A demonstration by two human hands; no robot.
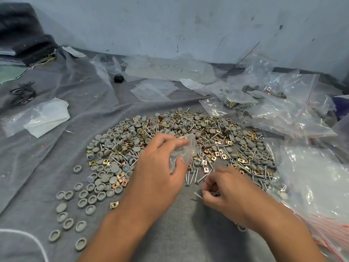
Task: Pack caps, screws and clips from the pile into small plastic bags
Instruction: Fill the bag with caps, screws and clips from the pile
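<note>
A wide pile (pixel 188 133) of grey round caps, silver screws and brass-coloured clips lies on a grey cloth. My left hand (pixel 156 167) hovers over the pile's near edge, fingers pinched on a small clear plastic bag (pixel 187 150) with a few parts inside. To its right and nearer me, my right hand (pixel 224 188) is closed around several screws (pixel 198 195), whose tips stick out on the left. Loose screws (pixel 194 174) lie between the two hands. Stray caps (pixel 83 193) are scattered on the cloth at the lower left.
Clear bags with red zip strips (pixel 321 195) are heaped along the right side. Filled bags (pixel 241 100) and empty flat bags (pixel 154 89) lie behind the pile. White folded plastic (pixel 47 118) and black ties (pixel 22 93) sit at the left. A wall stands close behind.
</note>
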